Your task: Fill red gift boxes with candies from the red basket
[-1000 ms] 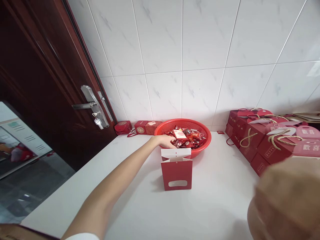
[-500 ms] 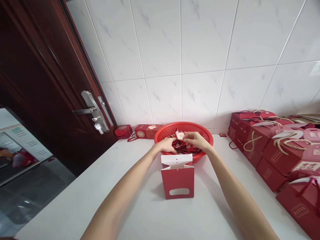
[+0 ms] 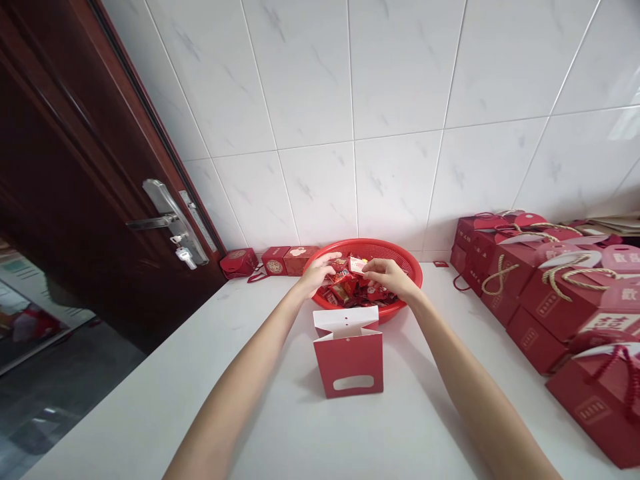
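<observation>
A red plastic basket (image 3: 413, 261) holds a heap of small candies in shiny, mostly red wrappers (image 3: 353, 293). Over its left side, my left hand (image 3: 315, 275) has thumb and fingers closed on a red-wrapped candy (image 3: 340, 265). My right hand (image 3: 390, 277), above the heap on the right, pinches a small pale packet with pink and red print (image 3: 357, 266). Nearer to me, a red paper gift box (image 3: 349, 363) stands upright with its top open, a white flap raised at the back and an oval cutout low in front.
Red gift boxes with rope handles (image 3: 555, 293) are stacked along the right. Small red boxes (image 3: 274, 261) line the wall left of the basket. A brown door (image 3: 100, 133) with keys in its lock is at left. Everything rests on a white tabletop (image 3: 200, 360).
My left hand has lifted out of the candies with a red-wrapped one. My right hand still pinches the pale packet, over the heap. The view has shifted slightly.
</observation>
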`<state>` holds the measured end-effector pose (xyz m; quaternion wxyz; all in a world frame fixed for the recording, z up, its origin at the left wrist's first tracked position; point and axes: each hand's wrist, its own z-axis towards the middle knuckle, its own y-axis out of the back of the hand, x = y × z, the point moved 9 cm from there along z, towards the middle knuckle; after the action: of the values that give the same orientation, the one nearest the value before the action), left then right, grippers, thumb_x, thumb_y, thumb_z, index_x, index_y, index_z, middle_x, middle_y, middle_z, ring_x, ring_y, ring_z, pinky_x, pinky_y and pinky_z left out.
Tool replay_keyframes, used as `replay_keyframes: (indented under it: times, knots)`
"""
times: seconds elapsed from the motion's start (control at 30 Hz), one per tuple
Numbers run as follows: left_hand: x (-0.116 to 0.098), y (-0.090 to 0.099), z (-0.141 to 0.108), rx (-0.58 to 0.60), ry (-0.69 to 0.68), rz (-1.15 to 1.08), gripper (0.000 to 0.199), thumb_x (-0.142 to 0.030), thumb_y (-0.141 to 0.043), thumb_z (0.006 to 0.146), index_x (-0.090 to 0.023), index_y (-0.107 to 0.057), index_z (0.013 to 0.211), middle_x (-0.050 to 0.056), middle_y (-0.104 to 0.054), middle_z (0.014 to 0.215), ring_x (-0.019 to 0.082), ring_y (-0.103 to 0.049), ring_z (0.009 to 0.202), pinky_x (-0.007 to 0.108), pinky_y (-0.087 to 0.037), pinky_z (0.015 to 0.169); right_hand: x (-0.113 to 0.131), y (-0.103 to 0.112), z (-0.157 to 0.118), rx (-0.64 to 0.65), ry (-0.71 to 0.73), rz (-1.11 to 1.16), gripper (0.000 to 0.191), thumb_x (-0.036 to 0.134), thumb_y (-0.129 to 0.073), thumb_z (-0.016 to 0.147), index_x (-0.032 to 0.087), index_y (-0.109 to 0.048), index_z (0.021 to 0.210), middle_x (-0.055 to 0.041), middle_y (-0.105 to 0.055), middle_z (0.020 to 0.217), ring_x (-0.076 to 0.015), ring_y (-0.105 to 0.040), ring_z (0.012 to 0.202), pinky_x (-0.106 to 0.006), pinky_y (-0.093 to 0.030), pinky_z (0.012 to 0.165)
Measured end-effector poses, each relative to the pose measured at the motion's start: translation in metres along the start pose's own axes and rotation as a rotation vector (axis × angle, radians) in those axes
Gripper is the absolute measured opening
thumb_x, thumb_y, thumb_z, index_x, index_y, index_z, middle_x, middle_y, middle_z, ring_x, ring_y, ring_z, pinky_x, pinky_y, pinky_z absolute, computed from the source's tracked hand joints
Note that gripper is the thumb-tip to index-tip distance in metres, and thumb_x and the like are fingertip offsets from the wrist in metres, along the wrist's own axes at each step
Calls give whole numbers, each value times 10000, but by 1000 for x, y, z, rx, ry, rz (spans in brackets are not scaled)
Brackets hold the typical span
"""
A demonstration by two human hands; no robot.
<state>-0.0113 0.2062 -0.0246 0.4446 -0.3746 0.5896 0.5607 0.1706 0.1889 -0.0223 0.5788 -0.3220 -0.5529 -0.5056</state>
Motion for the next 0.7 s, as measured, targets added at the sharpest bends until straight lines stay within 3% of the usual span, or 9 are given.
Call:
replay_keyframes:
  times: [0.13, 0.23, 0.3, 0.37, 0.47, 0.6, 0.7]
  knots:
    - [-3, -7, 1, 46, -32, -220, 637, -107, -588, 621, -240, -649, 1241, 57, -553, 1445, 226, -629, 1092, 310, -560, 817, 1, 1, -1, -28, -9, 2, 164, 310, -742, 774, 190, -638, 816, 5, -667, 663, -130, -638, 570, -221, -502, 515]
    - [-11, -21, 5, 93, -108, -326, 626, -57, -621, 573, -228, -680, 1172, 59, -540, 1465, 265, -453, 1373, 344, -480, 1029, -2, 0, -1, -29, -51, 40, 216, 325, -767, 761, 197, -625, 862, 6, -677, 656, -138, -640, 538, -227, -494, 473]
    - [-16, -32, 7, 131, -142, -361, 629, -41, -631, 565, -234, -686, 1162, 59, -526, 1481, 272, -349, 1454, 372, -425, 1100, -4, 1, 0, -42, -75, 95, 271, 303, -796, 720, 209, -606, 890, 18, -676, 631, -153, -643, 518, -242, -495, 463]
    - [-18, -43, 6, 177, -136, -370, 636, -42, -640, 570, -240, -682, 1173, 68, -514, 1490, 296, -347, 1454, 405, -451, 1075, -5, 6, 0, -94, -74, 147, 309, 271, -805, 680, 216, -596, 901, 23, -675, 612, -167, -649, 516, -261, -503, 479]
    - [-17, -50, 3, 192, -81, -364, 550, -103, -688, 636, -222, -676, 1173, 100, -545, 1447, 326, -488, 1337, 414, -541, 942, -7, 16, 1, -193, -54, 179, 316, 245, -788, 637, 206, -611, 896, 14, -682, 625, -174, -646, 531, -275, -494, 497]
    - [-14, -40, 2, 74, -66, -363, 344, -226, -710, 779, -174, -668, 1116, 124, -655, 1266, 272, -620, 1157, 379, -580, 865, -7, 27, 1, -293, -18, 196, 343, 233, -772, 579, 193, -655, 898, 12, -689, 686, -151, -621, 575, -268, -476, 535]
    - [-12, -32, 3, -13, -82, -365, 361, -180, -693, 799, -167, -650, 1157, 118, -668, 1254, 248, -645, 1126, 370, -577, 897, -8, 33, -1, -346, -9, 215, 256, 249, -747, 570, 185, -667, 803, 6, -685, 709, -142, -608, 617, -258, -464, 562]
